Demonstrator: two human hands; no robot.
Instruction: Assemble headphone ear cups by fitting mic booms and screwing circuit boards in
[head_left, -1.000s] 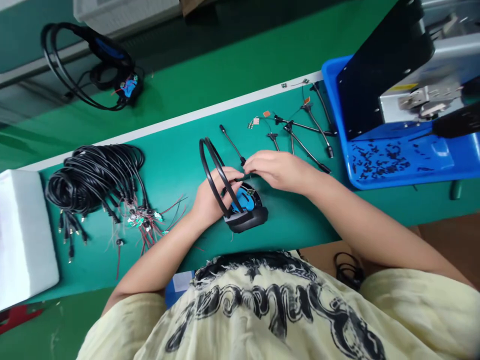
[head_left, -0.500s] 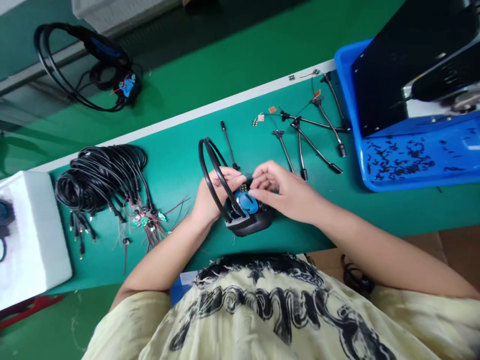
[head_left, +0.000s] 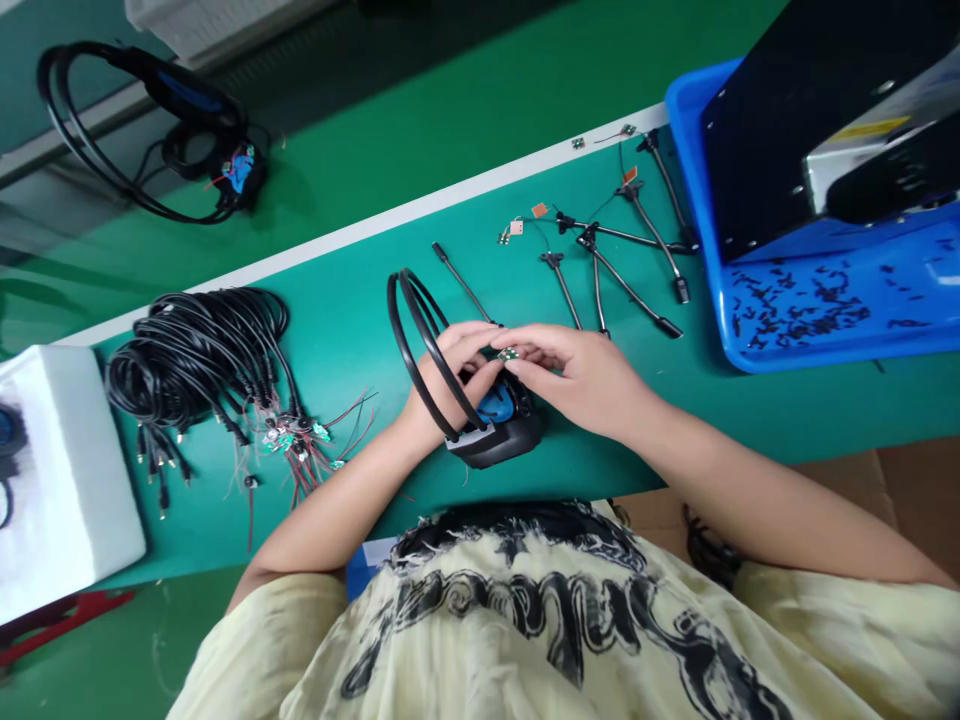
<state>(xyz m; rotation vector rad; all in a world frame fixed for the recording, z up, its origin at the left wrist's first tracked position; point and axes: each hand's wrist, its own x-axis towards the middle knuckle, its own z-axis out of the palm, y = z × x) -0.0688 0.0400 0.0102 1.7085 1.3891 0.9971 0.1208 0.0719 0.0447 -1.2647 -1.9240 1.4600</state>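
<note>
A headset (head_left: 495, 448) with a double black headband stands on the green bench in front of me, blue inside its near ear cup. Just above the cup, a small green circuit board (head_left: 508, 354) sits between the fingertips of both hands. My left hand (head_left: 442, 385) reaches behind the headband hoops, its thumb and fingers closed at the board's left edge. From the other side, my right hand (head_left: 581, 378) pinches the board between thumb and forefinger. One black microphone boom (head_left: 461, 280) lies just beyond my fingers, its near end hidden by them.
Several more microphone booms (head_left: 634, 290) with small boards lie to the right. A blue tray (head_left: 739, 355) holds small black parts and a black machine (head_left: 780, 150). Left are bundled black cables (head_left: 202, 350) and a white foam box (head_left: 82, 470). Another headset (head_left: 191, 100) lies beyond the bench.
My hands have come together over the ear cup. The small board is lifted off the blue part and now sits between my fingertips, slightly up and right.
</note>
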